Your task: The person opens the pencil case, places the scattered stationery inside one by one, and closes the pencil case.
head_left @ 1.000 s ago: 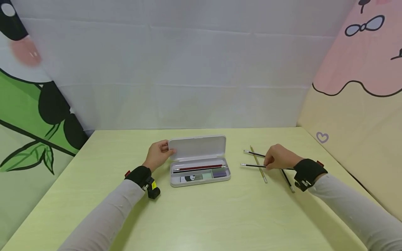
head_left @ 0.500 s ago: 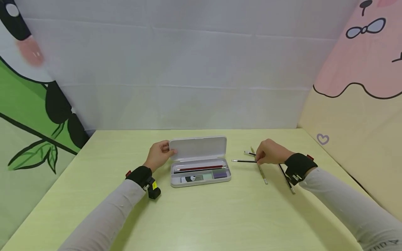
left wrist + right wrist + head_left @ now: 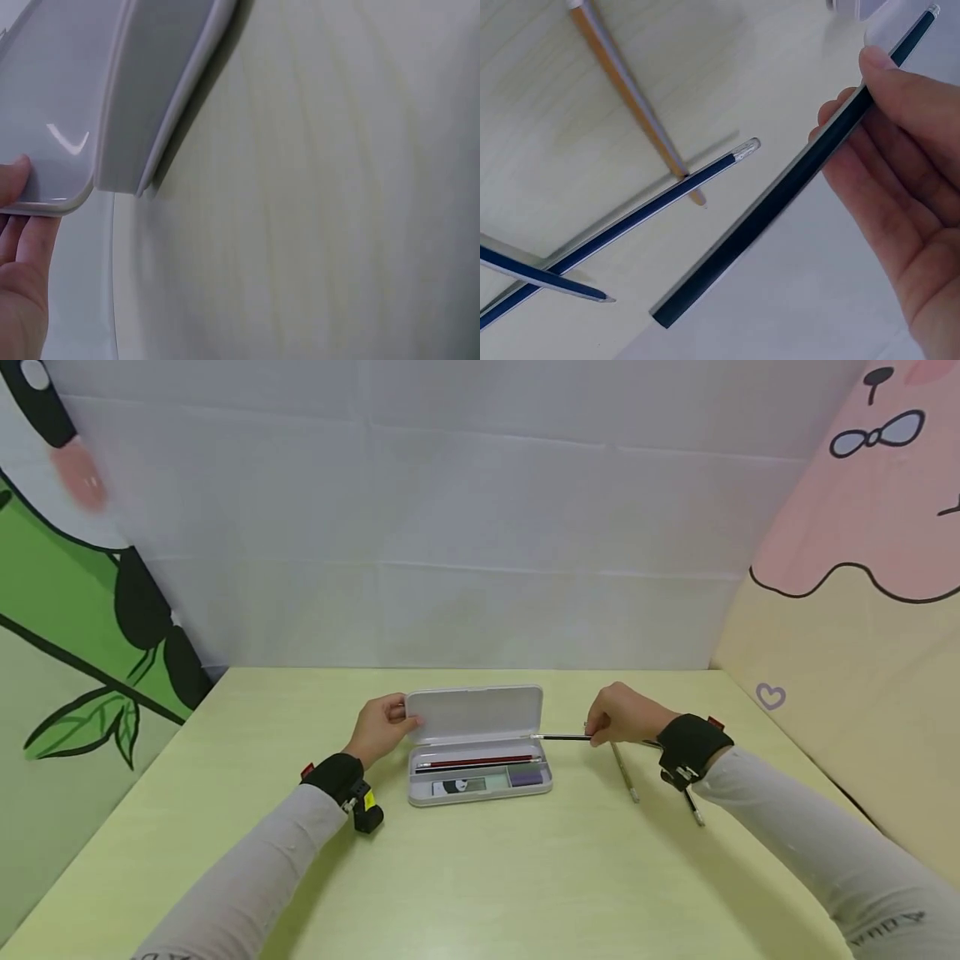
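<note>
The open pencil case [image 3: 480, 799] holds a red pencil [image 3: 480, 761], a dark pencil and small items in its front compartments. At the lid's left edge my left hand [image 3: 381, 727] grips the lid [image 3: 474, 713]; in the left wrist view the thumb [image 3: 13, 180] lies on the lid's inner face, the fingers behind it. My right hand [image 3: 628, 714] pinches a dark pencil [image 3: 562, 737] between thumb and fingers, its white-tipped end at the case's right edge. The right wrist view shows this pencil [image 3: 772, 199] raised above the others.
Right of the case, a yellow pencil [image 3: 625, 774] and a dark pencil [image 3: 693, 808] lie on the table [image 3: 480, 877], partly under my right arm. Crossed dark pencils [image 3: 641, 217] and the yellow one [image 3: 634, 94] show in the right wrist view. A white cloth [image 3: 480, 527] hangs behind.
My right hand has moved left with the dark pencil, from above the loose pencils to beside the case. The left hand has stayed at the lid.
</note>
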A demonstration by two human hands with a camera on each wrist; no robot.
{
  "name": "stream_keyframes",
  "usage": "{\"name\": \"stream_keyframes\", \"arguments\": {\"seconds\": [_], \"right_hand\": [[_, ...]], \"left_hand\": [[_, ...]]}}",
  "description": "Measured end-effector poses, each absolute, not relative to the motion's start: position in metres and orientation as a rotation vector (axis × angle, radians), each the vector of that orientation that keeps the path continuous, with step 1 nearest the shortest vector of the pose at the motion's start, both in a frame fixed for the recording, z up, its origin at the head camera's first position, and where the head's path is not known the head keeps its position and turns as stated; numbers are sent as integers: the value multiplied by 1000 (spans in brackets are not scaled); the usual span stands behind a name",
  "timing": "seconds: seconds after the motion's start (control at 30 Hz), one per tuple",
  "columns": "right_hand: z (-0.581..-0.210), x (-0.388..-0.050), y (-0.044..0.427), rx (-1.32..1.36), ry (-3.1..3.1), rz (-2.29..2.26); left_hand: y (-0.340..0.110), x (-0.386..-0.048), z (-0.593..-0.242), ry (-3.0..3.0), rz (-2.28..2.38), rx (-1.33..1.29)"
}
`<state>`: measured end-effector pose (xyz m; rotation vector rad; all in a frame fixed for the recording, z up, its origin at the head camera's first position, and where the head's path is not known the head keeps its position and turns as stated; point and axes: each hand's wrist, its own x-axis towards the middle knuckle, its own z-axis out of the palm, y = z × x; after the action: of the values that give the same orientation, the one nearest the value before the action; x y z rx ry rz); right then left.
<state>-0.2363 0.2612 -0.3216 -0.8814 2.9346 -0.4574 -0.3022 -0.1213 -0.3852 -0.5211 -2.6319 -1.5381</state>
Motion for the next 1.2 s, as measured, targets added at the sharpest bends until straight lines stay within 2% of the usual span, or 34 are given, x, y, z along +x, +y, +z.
{"name": "stream_keyframes", "arguments": {"seconds": [0.83,1.2], "right_hand": [[-308,-252,193,-1095,2929,-331],[-312,-258,179,-1076,2917,-345]], "left_hand": [[-118,-301,-384,-2650,-1566,-494],[-119,-302,-384,-2634,-1551,-513]]}}
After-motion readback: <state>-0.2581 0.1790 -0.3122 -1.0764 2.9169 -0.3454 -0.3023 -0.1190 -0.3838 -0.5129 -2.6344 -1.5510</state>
